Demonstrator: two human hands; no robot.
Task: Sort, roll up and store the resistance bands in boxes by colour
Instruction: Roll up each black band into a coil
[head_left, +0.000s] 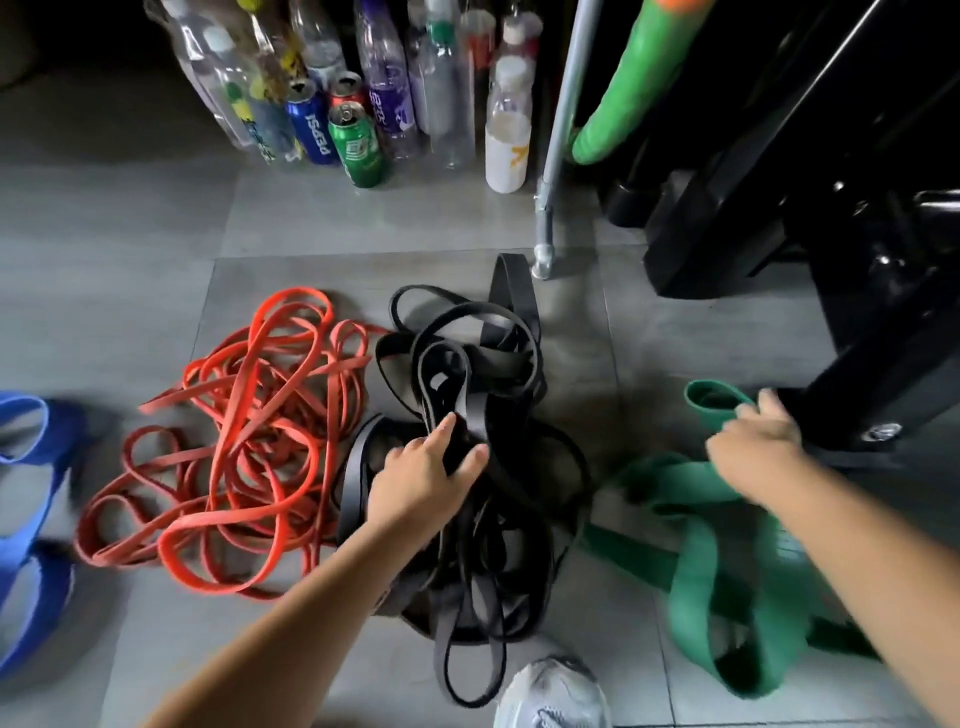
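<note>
On the tiled floor (130, 234), four colour piles: blue bands (31, 519) far left, red bands (249, 452), black bands (483, 545) centre, green bands (696, 561) right. Left hand (423, 475): grip closed around black bands. Right hand (753, 441), blurred: grip pinching a green loop. Behind the piles: plastic bottles (506, 130) and opened cans (358, 145) standing together, contents not discernible

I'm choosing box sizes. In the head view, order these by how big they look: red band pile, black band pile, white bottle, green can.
1. Red band pile and black band pile: look alike, no ranking.
2. White bottle.
3. Green can.
</note>
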